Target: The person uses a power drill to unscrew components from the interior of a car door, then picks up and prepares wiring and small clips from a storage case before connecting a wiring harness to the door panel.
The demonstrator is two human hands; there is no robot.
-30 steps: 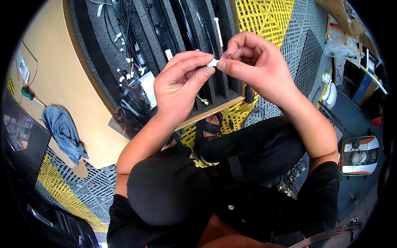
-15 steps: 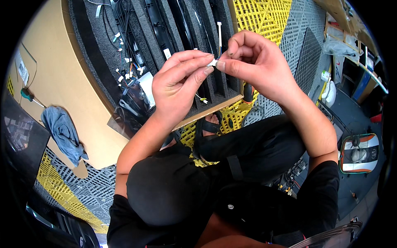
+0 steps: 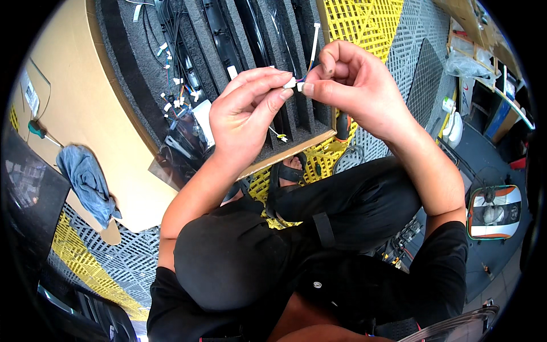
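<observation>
Pinching a white plug (image 3: 290, 83), the left hand (image 3: 242, 108) meets the right hand (image 3: 364, 88) over a foam-lined box (image 3: 310, 145).
Left thumb and fingertips press together on that plug; a second plug (image 3: 300, 87) sits just beside it, against the right thumb tip, and whether right fingers close behind it I cannot tell. Thin wires (image 3: 307, 74) rise between the hands, near the right fingertips, toward a white strip (image 3: 315, 43) above. Loose cables (image 3: 181, 94) lie left of the left hand; farther left, a blue-grey cloth (image 3: 85, 179).
</observation>
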